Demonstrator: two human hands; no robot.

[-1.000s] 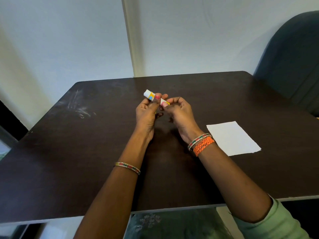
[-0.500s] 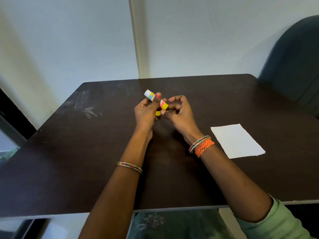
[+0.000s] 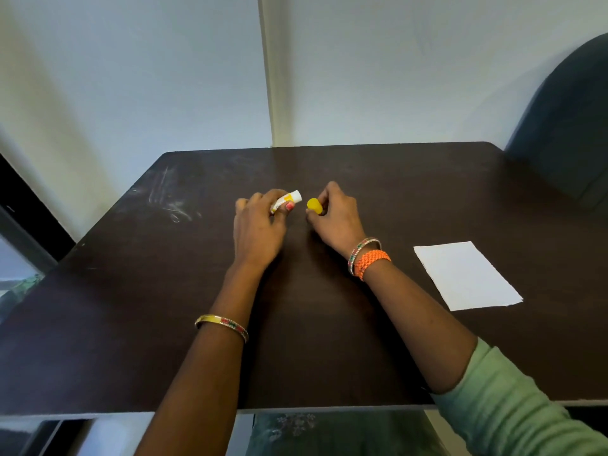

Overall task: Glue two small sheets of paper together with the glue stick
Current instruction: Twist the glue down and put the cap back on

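Open dark table (image 3: 138,291) all round; sole obstacle (flat) white paper (image 3: 465,276) at right.

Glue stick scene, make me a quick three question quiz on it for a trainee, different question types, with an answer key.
1. True or false: the yellow cap is off the glue stick.
2. Which hand holds the cap? A. left hand B. right hand C. neither
3. Fill in: the white paper lies flat on the table, on the person's ____ side.

Key: 1. true; 2. B; 3. right
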